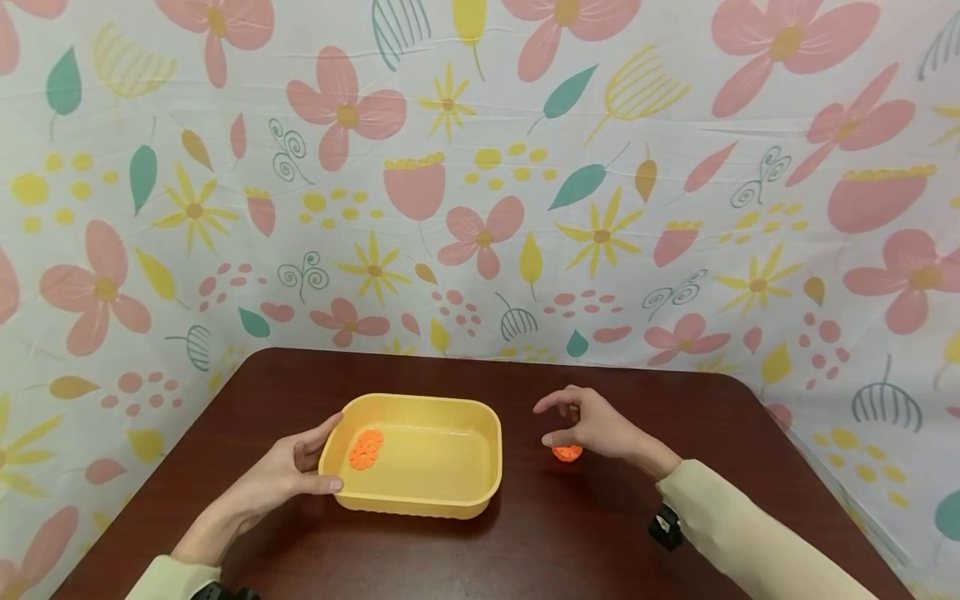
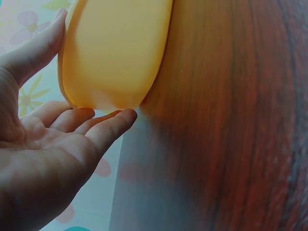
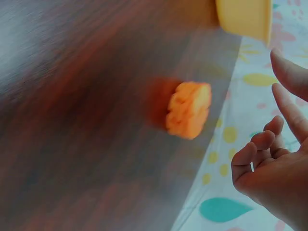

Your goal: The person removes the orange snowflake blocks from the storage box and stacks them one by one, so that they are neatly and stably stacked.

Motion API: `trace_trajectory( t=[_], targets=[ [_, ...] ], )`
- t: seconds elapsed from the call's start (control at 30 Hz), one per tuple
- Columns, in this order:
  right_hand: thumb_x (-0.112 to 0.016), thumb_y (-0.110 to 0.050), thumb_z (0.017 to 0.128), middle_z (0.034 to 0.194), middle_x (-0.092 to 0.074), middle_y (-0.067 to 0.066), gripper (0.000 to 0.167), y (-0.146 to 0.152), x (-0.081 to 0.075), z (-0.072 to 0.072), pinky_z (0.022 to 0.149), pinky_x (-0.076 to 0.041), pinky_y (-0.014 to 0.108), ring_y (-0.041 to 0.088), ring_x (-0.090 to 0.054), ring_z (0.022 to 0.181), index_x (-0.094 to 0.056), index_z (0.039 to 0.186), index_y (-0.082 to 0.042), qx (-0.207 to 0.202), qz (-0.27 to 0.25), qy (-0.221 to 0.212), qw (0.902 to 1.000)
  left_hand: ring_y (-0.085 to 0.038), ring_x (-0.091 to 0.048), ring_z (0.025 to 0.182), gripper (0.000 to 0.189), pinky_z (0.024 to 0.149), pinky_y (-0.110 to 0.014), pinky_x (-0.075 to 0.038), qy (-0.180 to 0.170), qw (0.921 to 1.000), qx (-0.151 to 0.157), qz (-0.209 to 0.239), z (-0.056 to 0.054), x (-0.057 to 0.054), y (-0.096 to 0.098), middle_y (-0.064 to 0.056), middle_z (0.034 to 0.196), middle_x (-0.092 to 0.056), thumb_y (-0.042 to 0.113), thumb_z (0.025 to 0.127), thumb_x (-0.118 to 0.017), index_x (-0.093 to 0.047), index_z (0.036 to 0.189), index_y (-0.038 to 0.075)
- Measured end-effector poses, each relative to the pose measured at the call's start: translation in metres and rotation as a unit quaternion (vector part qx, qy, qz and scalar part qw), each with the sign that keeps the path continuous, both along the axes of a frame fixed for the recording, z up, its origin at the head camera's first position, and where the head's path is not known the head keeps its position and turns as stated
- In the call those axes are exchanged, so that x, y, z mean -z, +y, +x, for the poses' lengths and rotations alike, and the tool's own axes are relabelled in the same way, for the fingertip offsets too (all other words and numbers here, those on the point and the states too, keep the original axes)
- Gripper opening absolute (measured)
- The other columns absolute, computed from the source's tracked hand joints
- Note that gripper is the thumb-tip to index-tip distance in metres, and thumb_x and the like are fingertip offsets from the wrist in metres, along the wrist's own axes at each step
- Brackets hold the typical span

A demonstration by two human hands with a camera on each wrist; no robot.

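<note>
My left hand (image 1: 281,467) holds the left end of a yellow plastic basin (image 1: 420,507), thumb at its near corner and fingers along its far-left side. In the left wrist view, the fingertips (image 2: 126,115) press the basin's end wall. Flat orange pieces with scalloped edges and small holes (image 1: 366,450) lie inside at the left. Right of the basin, my right hand (image 1: 596,423) hovers with thumb and index finger spread, the other fingers bent, holding nothing. Below it a thick orange scalloped piece (image 3: 190,110) sits on the table, partly hidden by the hand in the head view.
The dark reddish-brown wooden table (image 1: 525,558) has rounded far corners. Behind it hangs a white cloth (image 1: 480,125) printed with pink flowers, yellow shapes and green leaves. A black wrist strap (image 1: 665,527) shows at the right sleeve.
</note>
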State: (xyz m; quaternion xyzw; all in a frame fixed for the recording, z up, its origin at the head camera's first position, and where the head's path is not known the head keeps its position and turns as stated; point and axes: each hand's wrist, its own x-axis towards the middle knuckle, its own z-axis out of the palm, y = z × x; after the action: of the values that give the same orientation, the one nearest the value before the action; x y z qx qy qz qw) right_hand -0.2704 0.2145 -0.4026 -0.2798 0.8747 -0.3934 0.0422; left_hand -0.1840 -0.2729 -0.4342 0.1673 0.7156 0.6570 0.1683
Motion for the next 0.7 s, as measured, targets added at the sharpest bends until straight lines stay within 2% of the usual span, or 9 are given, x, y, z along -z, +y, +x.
trace_trajectory(
  t=[0.1,0.23,0.33,0.53,0.7],
  targets=[
    [-0.092,-0.013,0.082,0.089,-0.053,0.006,0.034,-0.013,-0.008,-0.001,0.068,-0.039,0.031,0.039,-0.048,0.086,-0.079,0.114,-0.012,-0.016,0.006,0.009,0.9998,-0.044,-0.045,0.143,0.093,0.099,-0.034,-0.054,-0.002,1.0000,0.000,0.001,-0.001,0.000,0.000,-0.026,0.169,-0.021,0.000,0.097,-0.074,-0.014,0.169,0.004],
    [-0.091,-0.013,0.083,0.089,-0.053,0.002,0.033,-0.033,-0.017,-0.003,0.071,-0.040,0.031,0.033,-0.049,0.086,-0.078,0.114,-0.011,-0.041,0.010,0.012,0.9991,-0.043,-0.046,0.142,0.094,0.098,-0.034,-0.055,-0.002,1.0000,-0.004,-0.003,0.000,0.000,0.000,-0.027,0.169,-0.021,0.001,0.097,-0.074,-0.014,0.169,0.004],
    [-0.090,-0.013,0.084,0.091,-0.055,0.005,0.034,-0.051,-0.021,-0.006,0.073,-0.041,0.032,0.028,-0.050,0.086,-0.078,0.115,-0.010,-0.056,0.013,0.009,0.9983,-0.044,-0.046,0.142,0.094,0.098,-0.034,-0.055,0.000,1.0000,-0.004,-0.003,0.000,0.000,0.000,-0.027,0.169,-0.022,0.001,0.097,-0.074,-0.014,0.169,0.004],
    [-0.089,-0.014,0.085,0.096,-0.057,0.019,0.036,-0.089,-0.022,-0.007,0.072,-0.039,0.032,0.025,-0.048,0.081,-0.078,0.119,-0.009,-0.088,0.019,-0.003,0.9959,-0.045,-0.043,0.144,0.093,0.098,-0.034,-0.055,-0.001,1.0000,-0.007,0.000,-0.001,0.002,-0.001,-0.028,0.168,-0.024,0.001,0.097,-0.074,-0.015,0.169,0.004],
    [-0.090,-0.015,0.086,0.095,-0.058,0.011,0.034,-0.123,-0.018,0.000,0.070,-0.039,0.031,0.020,-0.047,0.080,-0.078,0.118,-0.010,-0.119,0.010,-0.007,0.9928,-0.045,-0.043,0.144,0.093,0.098,-0.034,-0.055,0.003,1.0000,-0.002,0.004,-0.002,0.003,-0.002,-0.027,0.169,-0.023,0.001,0.097,-0.073,-0.014,0.169,0.005]
  ],
)
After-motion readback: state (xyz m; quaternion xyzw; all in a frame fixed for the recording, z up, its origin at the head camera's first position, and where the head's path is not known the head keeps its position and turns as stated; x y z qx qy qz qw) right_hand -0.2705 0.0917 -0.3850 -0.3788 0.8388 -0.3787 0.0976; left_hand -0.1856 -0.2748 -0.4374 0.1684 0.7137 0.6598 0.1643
